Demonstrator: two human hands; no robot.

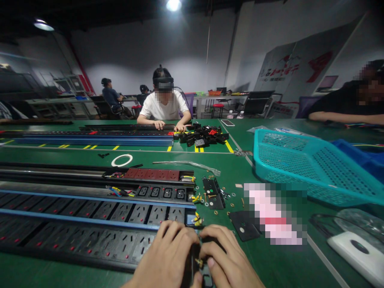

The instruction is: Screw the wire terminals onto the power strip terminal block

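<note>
Both my hands meet at the right end of the nearest long black power strip point(90, 242) at the bottom of the view. My left hand point(166, 256) curls over the strip's end with its fingers closed on it. My right hand point(223, 260) is closed too, pinching a small black end piece point(206, 278) with yellow wire ends point(198, 262) showing between the two hands. More strips with blue rails point(99, 208) lie just beyond, with loose yellow and blue wires point(121, 192).
Black end plates point(213, 194), point(243, 226) and several small brass screws point(232, 204) lie right of the strips. A turquoise mesh basket point(312, 168) and a white device point(358, 252) are at right. Across the green table a person point(164, 106) works beside a pile of black parts point(204, 136); another person point(354, 104) sits at right.
</note>
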